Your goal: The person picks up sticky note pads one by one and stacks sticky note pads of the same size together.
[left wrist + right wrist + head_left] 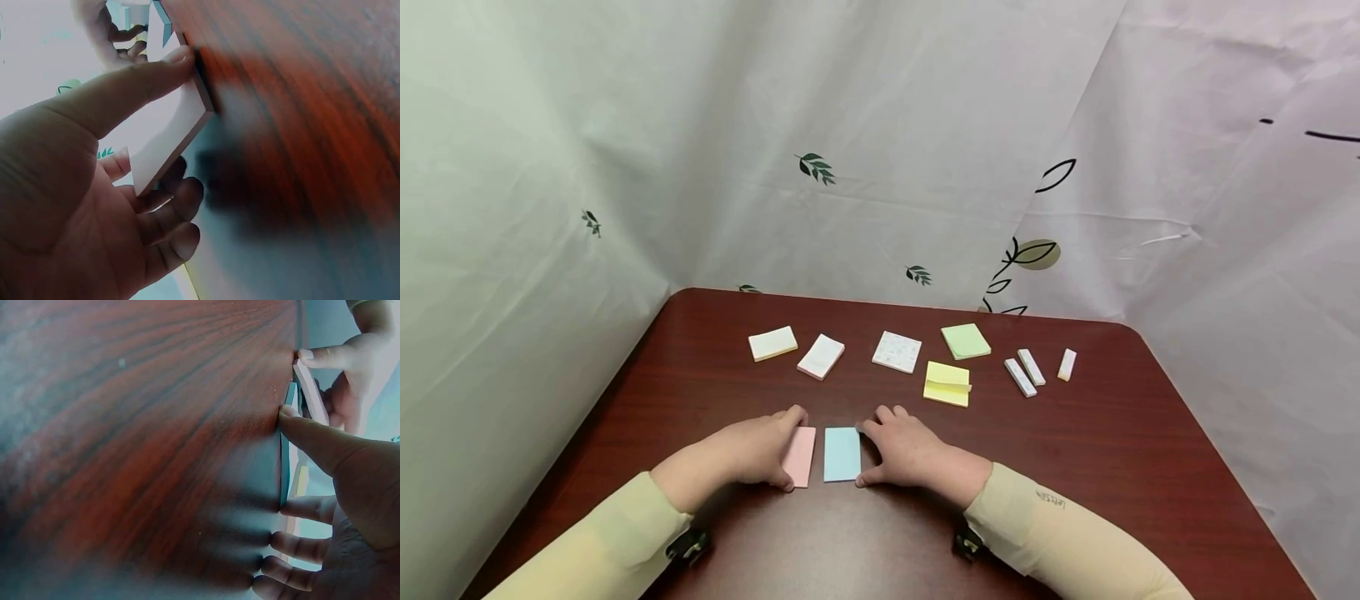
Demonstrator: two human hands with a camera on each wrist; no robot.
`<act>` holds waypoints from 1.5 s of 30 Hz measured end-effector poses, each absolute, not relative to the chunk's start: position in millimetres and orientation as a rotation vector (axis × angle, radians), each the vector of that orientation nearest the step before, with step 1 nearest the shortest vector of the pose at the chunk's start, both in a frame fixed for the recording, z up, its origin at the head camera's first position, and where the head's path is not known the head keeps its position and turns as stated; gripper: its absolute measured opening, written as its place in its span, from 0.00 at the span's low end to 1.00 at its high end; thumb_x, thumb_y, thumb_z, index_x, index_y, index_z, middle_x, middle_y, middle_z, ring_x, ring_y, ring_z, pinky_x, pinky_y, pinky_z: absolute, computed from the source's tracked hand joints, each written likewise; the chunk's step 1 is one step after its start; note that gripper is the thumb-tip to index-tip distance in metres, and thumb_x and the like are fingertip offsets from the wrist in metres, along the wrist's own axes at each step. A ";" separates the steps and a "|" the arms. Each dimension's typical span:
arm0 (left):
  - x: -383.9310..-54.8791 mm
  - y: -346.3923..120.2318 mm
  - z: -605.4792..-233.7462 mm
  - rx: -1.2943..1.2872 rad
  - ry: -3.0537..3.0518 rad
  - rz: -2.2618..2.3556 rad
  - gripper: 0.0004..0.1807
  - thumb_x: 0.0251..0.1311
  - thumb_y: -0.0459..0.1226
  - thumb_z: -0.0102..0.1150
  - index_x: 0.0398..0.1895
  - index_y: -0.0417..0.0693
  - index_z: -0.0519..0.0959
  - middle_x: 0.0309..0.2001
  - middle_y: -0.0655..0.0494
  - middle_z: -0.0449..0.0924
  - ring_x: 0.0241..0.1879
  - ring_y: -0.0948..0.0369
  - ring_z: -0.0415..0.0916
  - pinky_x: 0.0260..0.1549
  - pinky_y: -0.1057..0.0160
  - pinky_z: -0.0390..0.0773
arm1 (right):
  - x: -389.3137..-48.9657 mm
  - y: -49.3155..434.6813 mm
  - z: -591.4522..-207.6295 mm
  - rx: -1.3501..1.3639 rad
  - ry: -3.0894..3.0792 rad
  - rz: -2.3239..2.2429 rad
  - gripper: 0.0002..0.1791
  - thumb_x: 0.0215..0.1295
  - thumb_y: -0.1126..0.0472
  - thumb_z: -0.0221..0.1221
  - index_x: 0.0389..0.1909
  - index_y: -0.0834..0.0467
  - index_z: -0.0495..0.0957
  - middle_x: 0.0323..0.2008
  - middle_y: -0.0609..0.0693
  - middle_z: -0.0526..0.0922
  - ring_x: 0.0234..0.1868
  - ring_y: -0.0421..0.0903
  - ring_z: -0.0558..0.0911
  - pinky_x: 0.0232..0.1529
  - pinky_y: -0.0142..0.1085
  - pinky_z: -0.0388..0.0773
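A pink sticky note pad (801, 457) is gripped by my left hand (763, 448), thumb on its near edge and fingers at the far side. In the left wrist view the pad (164, 128) looks tilted, one end raised off the table. To its right lies a light blue sticky note pad (842, 454), a narrow gap apart. My right hand (906, 450) holds the blue pad at its right end, the thumb at the near corner and the index finger at the far one. The other right fingers rest near the tabletop in the right wrist view.
On the brown table (1075, 467), farther back, lie two white pads (772, 343), a patterned white pad (897, 352), a green pad (966, 341) and a yellow pad (947, 384) with a lifted sheet. Three narrow white strips (1020, 377) lie at right. Pale curtains (880, 167) surround the table.
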State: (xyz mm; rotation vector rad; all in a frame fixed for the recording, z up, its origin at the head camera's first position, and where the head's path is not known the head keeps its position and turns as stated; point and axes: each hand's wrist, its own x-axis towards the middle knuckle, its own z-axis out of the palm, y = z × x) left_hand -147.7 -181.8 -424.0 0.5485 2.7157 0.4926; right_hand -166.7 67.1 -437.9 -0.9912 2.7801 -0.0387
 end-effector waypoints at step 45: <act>-158.3 -137.8 -437.6 0.345 2.817 0.716 0.27 0.54 0.38 0.70 0.58 0.43 0.77 0.49 0.46 0.75 0.43 0.54 0.75 0.43 0.51 0.76 | -168.7 67.2 -440.3 -0.984 2.786 -0.039 0.43 0.51 0.30 0.67 0.64 0.49 0.74 0.51 0.50 0.74 0.48 0.48 0.71 0.50 0.40 0.74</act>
